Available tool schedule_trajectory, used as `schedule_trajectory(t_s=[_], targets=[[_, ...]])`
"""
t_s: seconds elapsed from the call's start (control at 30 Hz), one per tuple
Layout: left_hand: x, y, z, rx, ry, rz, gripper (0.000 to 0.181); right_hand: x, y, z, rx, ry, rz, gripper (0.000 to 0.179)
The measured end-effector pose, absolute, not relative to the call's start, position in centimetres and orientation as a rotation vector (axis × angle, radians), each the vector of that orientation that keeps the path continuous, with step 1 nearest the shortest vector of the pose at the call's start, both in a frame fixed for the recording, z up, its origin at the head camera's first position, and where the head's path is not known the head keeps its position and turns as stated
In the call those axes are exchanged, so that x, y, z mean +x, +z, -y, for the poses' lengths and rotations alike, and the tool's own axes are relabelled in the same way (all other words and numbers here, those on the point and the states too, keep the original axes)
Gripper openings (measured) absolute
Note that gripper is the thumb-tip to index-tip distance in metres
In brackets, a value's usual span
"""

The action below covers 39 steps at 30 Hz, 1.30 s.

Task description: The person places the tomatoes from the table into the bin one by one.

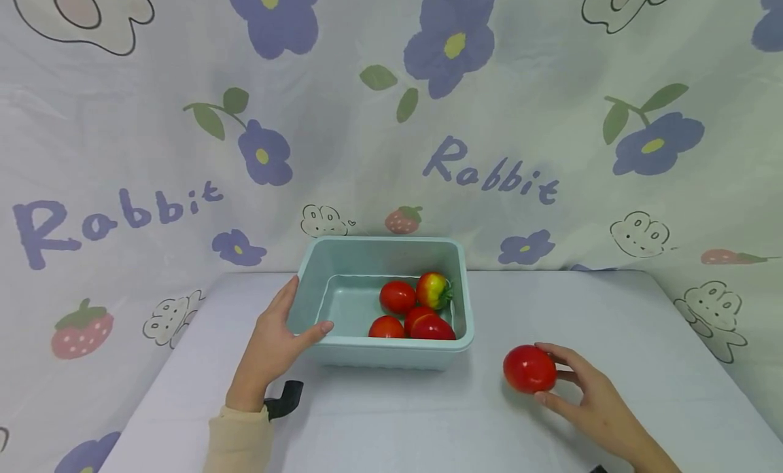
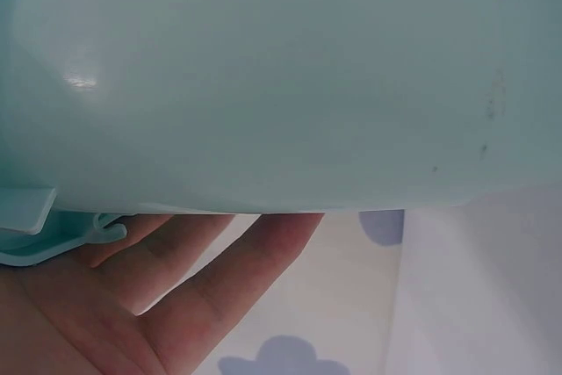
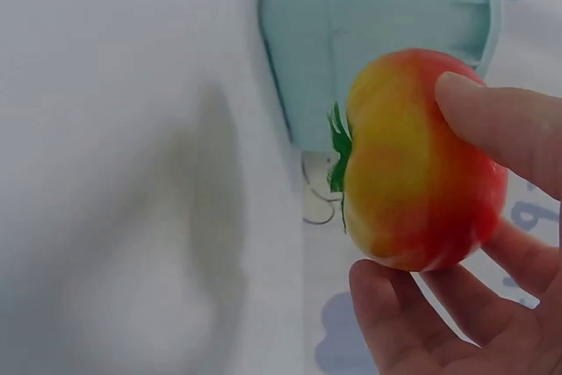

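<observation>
In the head view my right hand [image 1: 596, 401] holds a tomato [image 1: 529, 369] to the right of a pale blue-green plastic bin [image 1: 379, 356]. The right wrist view shows this tomato [image 3: 413, 164] as red and yellow with a green leafy calyx, thumb on one side and fingertips on the other, its shadow lying apart on the table. My left hand [image 1: 269, 344] grips the bin's left front corner, thumb over the front rim and fingers along the outer left wall. Inside the bin, on its right side, lie several tomatoes [image 1: 397, 298], one yellow-red with a green calyx [image 1: 434, 291].
A white cloth covers the table [image 1: 391, 425]. Behind it hangs a backdrop [image 1: 342, 140] printed with flowers, rabbits and strawberries. A black strap piece [image 1: 286, 399] sticks out at my left wrist, beside a beige sleeve [image 1: 240, 439].
</observation>
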<state>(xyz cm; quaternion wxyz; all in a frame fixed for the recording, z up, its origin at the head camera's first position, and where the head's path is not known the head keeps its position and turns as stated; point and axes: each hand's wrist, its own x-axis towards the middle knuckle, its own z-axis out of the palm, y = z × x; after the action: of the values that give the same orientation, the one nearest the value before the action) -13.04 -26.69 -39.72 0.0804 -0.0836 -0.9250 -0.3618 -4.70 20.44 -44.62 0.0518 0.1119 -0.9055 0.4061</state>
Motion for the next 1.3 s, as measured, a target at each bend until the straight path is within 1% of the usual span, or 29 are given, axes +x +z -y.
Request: schedule_trajectory(t_s=[0.63, 0.93, 1.3], targets=[[-13.1, -39.6, 26.7, -0.258, -1.095, 2.765, 0.1, -5.7, -42.3, -18.8, 0.385, 1.218, 2.563, 0.07], [-13.2, -39.8, 26.7, -0.244, -1.085, 2.765, 0.1, -6.4, -40.6, -17.6, 0.31, 1.229, 2.536, 0.073], [-13.1, -39.9, 26.7, -0.239, -1.086, 2.766, 0.101, -7.2, -39.3, -16.2, 0.325, 1.282, 2.478, 0.074]])
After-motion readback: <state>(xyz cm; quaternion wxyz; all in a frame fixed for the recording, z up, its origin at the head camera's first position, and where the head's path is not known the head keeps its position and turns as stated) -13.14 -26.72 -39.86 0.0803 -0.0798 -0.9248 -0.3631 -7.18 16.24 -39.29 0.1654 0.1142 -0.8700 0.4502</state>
